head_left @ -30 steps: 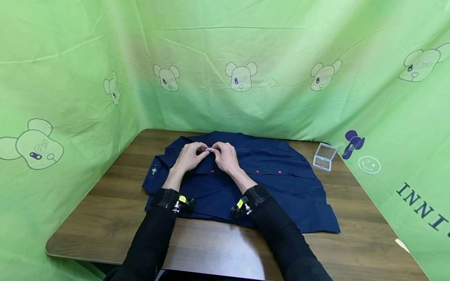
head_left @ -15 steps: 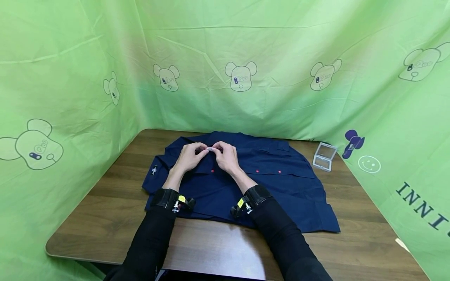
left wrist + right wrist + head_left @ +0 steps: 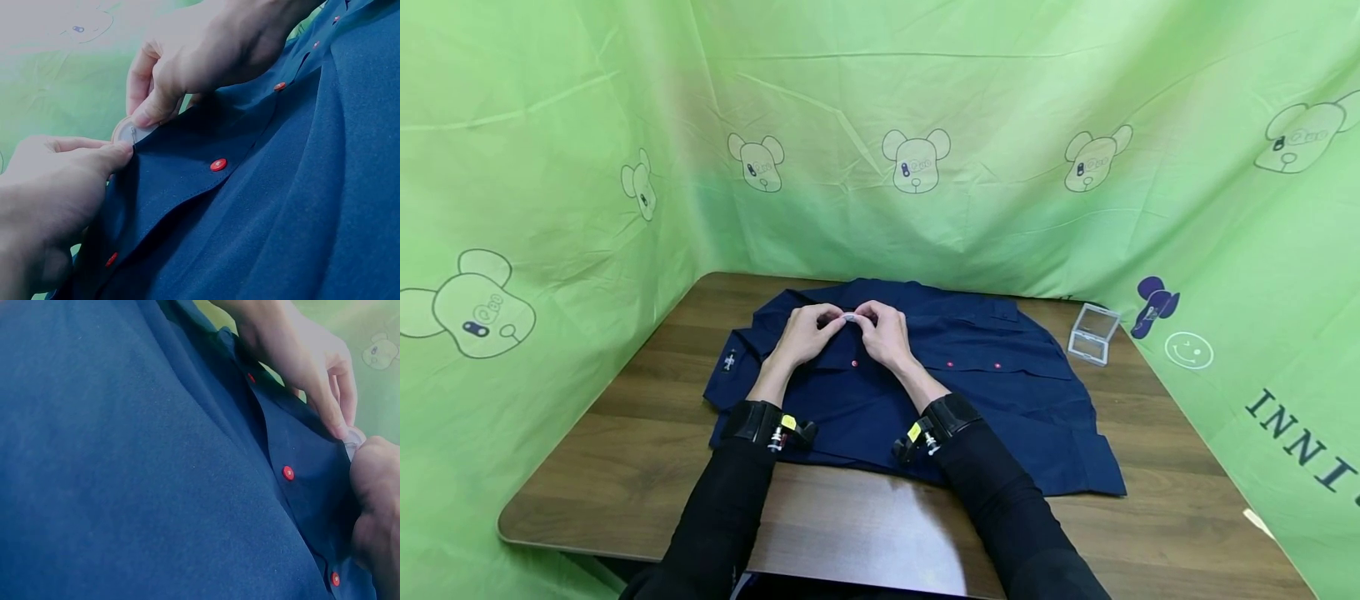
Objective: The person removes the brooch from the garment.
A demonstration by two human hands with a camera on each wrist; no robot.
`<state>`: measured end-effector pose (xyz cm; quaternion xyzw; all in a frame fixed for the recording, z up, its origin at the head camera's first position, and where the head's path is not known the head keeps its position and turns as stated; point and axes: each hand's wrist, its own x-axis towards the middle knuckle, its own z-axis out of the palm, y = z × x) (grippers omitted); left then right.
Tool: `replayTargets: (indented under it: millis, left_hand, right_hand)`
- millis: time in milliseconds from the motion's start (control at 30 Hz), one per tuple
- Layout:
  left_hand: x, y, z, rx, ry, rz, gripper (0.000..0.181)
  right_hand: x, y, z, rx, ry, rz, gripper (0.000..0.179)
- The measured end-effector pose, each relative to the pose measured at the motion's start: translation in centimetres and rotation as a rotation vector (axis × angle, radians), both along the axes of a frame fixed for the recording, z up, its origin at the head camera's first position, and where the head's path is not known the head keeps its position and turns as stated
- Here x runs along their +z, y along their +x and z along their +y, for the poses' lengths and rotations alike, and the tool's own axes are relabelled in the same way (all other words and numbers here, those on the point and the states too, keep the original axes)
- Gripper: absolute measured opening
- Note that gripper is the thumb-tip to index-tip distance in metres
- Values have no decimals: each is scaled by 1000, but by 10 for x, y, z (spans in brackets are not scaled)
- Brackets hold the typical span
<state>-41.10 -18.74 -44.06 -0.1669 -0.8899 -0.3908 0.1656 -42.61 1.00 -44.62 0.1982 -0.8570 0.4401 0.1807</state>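
A navy blue shirt point(image 3: 970, 417) with red buttons point(image 3: 218, 165) lies spread on the table. At its raised front edge is a round, pale pin badge point(image 3: 127, 131), its back with a metal pin point(image 3: 133, 135) showing in the left wrist view. My left hand point(image 3: 805, 335) pinches the badge's left side between thumb and fingers, right beside the cloth edge. From the other side my right hand point(image 3: 883, 335) pinches the badge too, thumb over its back. Fingers cover much of the badge in the right wrist view.
An opened clear plastic case point(image 3: 1092, 335) lies at the table's right rear. The wooden table point(image 3: 625, 475) has a rounded front left corner. Green printed cloth point(image 3: 820, 233) hangs close around the back and sides.
Both hands stay in nearly the same place over the shirt. The badge between the fingertips has tilted slightly and shows whiter than a second ago.
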Motion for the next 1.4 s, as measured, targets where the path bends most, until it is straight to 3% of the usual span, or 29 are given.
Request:
replayTargets:
  millis: [233,433,500,533,633,733,767,867,1000,1067,1200,1300,1400]
  left_hand:
    - [-3,-3,-2,-14,1,5,20]
    - [-22,-20,-10,-32,19,72,24]
    - [-22,-19,-10,-31,10,65,24]
    - [-16,-14,-8,-29,-3,48,23]
    - [-7,-6,-4,-27,-23,10,21]
    - [-16,-17,-7,-28,-26,17,25]
    - [-20,-20,-8,-31,-24,16,26]
    - [-35,-37,-12,-18,-40,33,27]
    - [-44,-47,-15,3,-72,31,23]
    - [-44,-46,-16,3,-72,30,23]
    - [-29,-28,-10,-5,-56,28,24]
    - [-13,-10,-3,-3,-66,21,23]
    - [-6,-3,1,20,-110,15,22]
  right_hand:
    - [-2,-1,1,12,-13,14,10]
    - [-12,-6,3,28,-32,32,13]
    - [-13,-6,4,34,-30,17,15]
    - [-7,0,3,27,-18,-1,14]
    - [-7,1,3,25,-19,-14,14]
    - [-9,1,3,24,-37,-12,11]
    - [-15,-6,5,34,-56,3,13]
    - [-17,-7,6,47,-74,9,12]
    - [-19,-10,5,58,-77,14,12]
    - [-25,-16,5,62,-78,14,13]
    - [-35,-26,5,62,-68,9,17]
    - [-31,-21,6,81,-68,21,22]
    - [-26,-17,5,107,-51,47,24]
